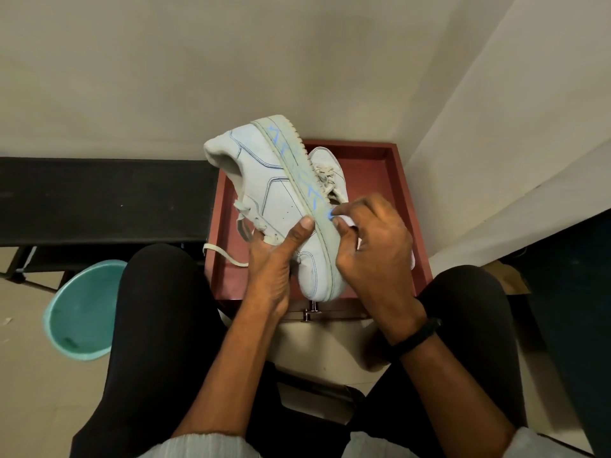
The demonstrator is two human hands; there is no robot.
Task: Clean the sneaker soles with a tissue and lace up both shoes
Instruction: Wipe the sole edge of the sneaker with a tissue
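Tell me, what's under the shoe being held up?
A second white sneaker lies in the red tray beneath the held sneaker. Only its laced front shows; the held sneaker and right hand hide the rest.

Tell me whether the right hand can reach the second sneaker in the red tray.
Probably yes: the second sneaker lies just past the right hand, nothing between, though that hand pinches a tissue against the held sneaker.

Blue lettering (295, 161) runs along the side of the sole of the held sneaker (281, 196), seen at a slant and smeared; its letters cannot be read, and nothing else bears text
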